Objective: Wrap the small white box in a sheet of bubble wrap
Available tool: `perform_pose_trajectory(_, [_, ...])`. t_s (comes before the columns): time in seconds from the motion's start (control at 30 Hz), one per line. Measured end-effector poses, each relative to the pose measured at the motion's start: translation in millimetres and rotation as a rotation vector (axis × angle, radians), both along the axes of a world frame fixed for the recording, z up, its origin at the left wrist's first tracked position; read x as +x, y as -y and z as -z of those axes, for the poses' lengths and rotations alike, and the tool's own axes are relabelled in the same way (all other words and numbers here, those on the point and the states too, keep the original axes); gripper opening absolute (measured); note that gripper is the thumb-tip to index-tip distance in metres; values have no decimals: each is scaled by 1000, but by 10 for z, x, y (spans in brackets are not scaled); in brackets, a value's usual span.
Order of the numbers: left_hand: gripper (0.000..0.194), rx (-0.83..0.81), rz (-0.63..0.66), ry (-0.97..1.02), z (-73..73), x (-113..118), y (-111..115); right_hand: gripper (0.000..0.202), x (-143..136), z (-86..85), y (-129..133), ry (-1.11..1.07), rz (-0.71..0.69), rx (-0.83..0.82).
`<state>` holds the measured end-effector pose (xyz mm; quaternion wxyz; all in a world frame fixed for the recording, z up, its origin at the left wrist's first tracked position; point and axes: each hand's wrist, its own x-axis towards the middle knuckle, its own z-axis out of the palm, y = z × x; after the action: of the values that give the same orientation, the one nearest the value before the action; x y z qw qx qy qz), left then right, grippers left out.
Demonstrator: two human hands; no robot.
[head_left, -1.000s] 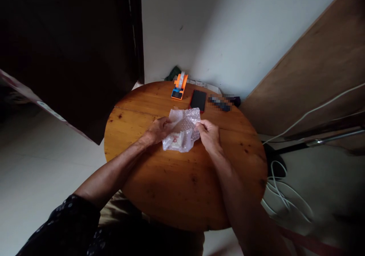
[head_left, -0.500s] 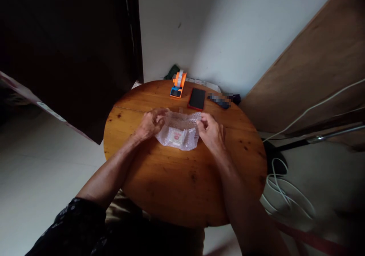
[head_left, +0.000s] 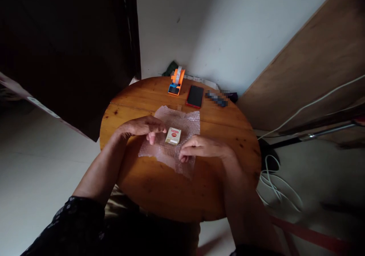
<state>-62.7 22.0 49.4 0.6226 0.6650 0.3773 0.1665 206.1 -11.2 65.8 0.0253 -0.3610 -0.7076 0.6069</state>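
Note:
A sheet of bubble wrap (head_left: 189, 123) lies spread out on the round wooden table (head_left: 159, 195). On its middle rests a small pale box (head_left: 172, 136) with a red mark on its top, uncovered. My left hand (head_left: 144, 128) hovers just left of the box, fingers stretched out and thumb apart, holding nothing. Right of the box, over the wrap, my right hand (head_left: 201, 147) has its fingers curled in and pressed together. Whether a bit of wrap is caught under those fingertips is hidden.
Towards the table's back stand an orange and blue tape dispenser (head_left: 176, 81), a dark phone-like device with a red edge (head_left: 194, 96), and a dark blurred object (head_left: 217, 98). A white wall rises behind. White cable (head_left: 275, 189) lies coiled on the floor at right.
The bubble wrap, folded up around the box and held at its upper corners before, is now laid open with the box bare. Both hands let go of those corners and moved nearer me.

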Motion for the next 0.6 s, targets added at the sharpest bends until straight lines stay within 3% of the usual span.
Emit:
perform_pose_trajectory(0.1, [24, 29, 71, -68, 77, 65, -5, 30, -57, 77, -1, 27, -31, -24])
perform_pose_trajectory(0.17, [21, 110, -5, -40, 120, 122, -7, 28, -25, 124, -42, 51, -9, 22])
perform_pose_trajectory(0.3, [30, 307, -258, 102, 126, 195, -6, 29, 91, 199, -151, 43, 295, 314])
perform_pose_trajectory(0.4, [45, 317, -256, 104, 124, 209, -8, 37, 42, 270, -160, -9, 457, 517])
perform_pose_trajectory(0.5, [61, 342, -202, 53, 171, 227, -6, 55, -115, 296, -94, 104, 350, 647])
perform_pose_trajectory(0.6, [59, 464, -155, -57, 232, 277, 7, 39, -143, 245, -63, 286, 245, 743])
